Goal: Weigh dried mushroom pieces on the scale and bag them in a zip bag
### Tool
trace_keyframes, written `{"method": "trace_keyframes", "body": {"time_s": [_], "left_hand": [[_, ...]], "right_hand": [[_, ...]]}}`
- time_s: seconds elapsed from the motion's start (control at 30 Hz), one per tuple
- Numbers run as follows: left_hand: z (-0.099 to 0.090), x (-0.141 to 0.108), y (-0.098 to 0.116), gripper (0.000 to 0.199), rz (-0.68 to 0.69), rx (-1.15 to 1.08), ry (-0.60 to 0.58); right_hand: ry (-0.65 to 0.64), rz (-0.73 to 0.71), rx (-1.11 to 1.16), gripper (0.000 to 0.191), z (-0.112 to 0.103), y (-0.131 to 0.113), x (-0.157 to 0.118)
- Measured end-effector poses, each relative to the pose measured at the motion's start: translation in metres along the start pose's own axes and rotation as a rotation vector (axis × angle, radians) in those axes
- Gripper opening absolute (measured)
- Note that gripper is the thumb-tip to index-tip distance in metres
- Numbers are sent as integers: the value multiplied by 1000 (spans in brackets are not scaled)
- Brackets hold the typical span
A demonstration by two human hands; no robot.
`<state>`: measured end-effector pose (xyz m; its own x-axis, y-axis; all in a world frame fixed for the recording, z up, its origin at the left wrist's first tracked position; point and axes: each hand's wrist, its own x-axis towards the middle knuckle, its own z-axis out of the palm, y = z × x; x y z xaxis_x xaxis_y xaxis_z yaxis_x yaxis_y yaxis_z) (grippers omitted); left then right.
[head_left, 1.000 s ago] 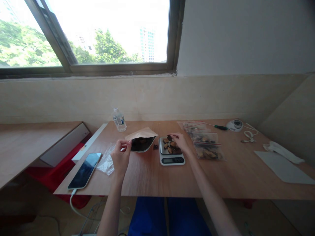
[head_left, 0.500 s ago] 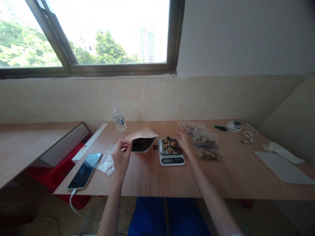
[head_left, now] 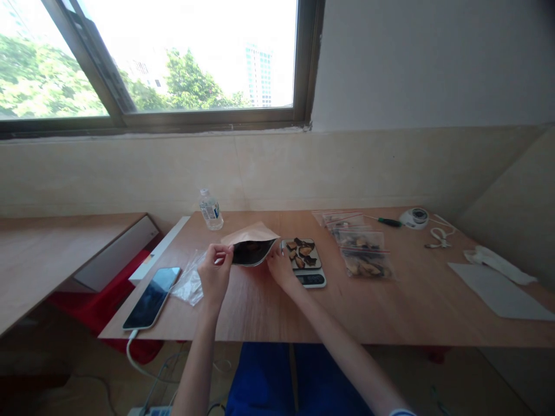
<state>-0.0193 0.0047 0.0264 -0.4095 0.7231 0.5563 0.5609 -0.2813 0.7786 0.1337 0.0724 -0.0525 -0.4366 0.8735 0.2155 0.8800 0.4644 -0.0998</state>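
A wooden tabletop [head_left: 303,312] stands against a tiled wall beneath a wide window [head_left: 173,63] that shows trees and a distant tower. Near the middle of the tabletop, toward its far edge, a brown paper pouch [head_left: 251,245] lies on its side with its dark mouth open toward the person. The left hand [head_left: 214,271] pinches the pouch's left rim between thumb and fingers, holding the mouth open. The right hand [head_left: 280,267] rests at the pouch's right corner, fingers loosely curled, between the pouch and a small kitchen scale [head_left: 303,263]; whether it grips anything cannot be told. Dark dried pieces [head_left: 301,252] sit on the scale's platform. Just right of the scale lie clear zip bags [head_left: 362,254] filled with similar pieces. A crumpled empty plastic bag [head_left: 188,280] lies left of the left hand, and a phone [head_left: 151,289] on a cable rests near the left front corner. A water bottle [head_left: 210,209] stands at the far edge, and a screwdriver [head_left: 388,221] lies toward the far right corner.
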Motion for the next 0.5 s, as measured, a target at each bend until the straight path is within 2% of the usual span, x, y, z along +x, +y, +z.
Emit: {"method": "trace_keyframes", "body": {"time_s": [0.33,0.5], "left_hand": [[2,-2,1,20,7,6,-7],[0,-1,0,19,7,16,-6]], "right_hand": [[-54,-11,35,22,-17,-27,-21],[41,49,238,17,-23,-12,-35]]}}
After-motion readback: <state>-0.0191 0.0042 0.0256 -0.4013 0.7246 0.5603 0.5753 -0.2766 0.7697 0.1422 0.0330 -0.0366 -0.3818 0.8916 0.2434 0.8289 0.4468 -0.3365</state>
